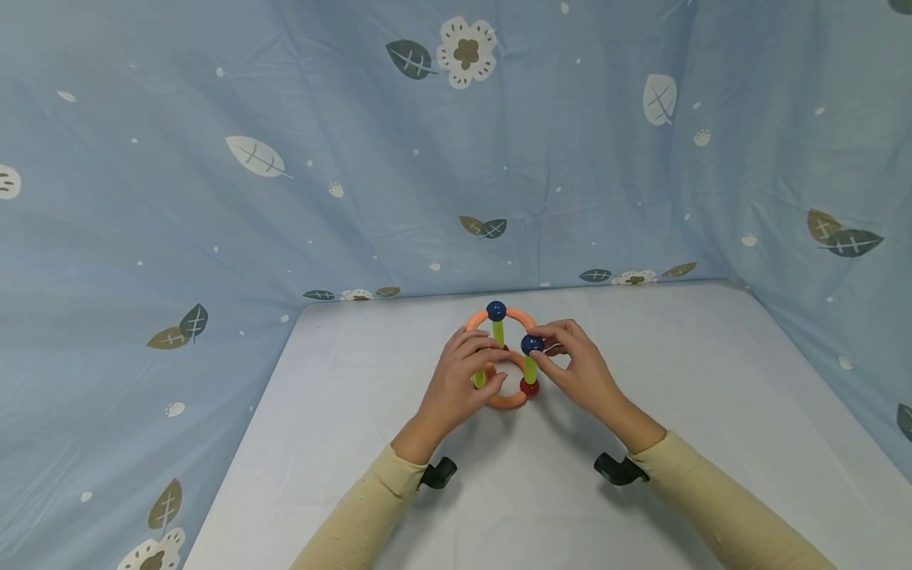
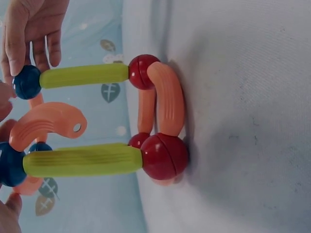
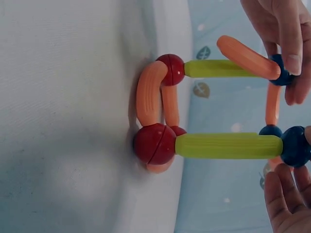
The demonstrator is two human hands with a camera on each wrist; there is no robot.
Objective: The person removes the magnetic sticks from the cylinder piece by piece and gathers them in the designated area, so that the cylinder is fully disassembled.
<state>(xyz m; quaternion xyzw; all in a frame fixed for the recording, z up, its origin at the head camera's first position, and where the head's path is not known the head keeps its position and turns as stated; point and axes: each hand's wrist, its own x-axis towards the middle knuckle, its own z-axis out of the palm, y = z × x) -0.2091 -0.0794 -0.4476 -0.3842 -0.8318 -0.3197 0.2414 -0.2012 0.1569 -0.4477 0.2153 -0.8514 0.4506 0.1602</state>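
Both hands are at a ball-and-rod structure with a lower ring of red balls (image 2: 165, 156) and orange curved rods, green uprights (image 2: 82, 161) and blue balls on top. My left hand (image 1: 463, 376) pinches the left blue ball (image 2: 10, 167), which its fingers hide in the head view. From that ball an orange curved rod (image 2: 48, 121) sticks out with one end loose. My right hand (image 1: 580, 372) pinches the right blue ball (image 1: 532, 344) between thumb and fingers, above its green upright (image 1: 530, 370). At the back stands a third blue ball (image 1: 496, 310), joined to orange curved rods.
The structure's lower ring rests on a white-covered table (image 1: 342, 412). A blue patterned curtain (image 1: 541, 142) hangs behind it and along the sides. Dark wrist devices (image 1: 618, 469) show at both sleeves.
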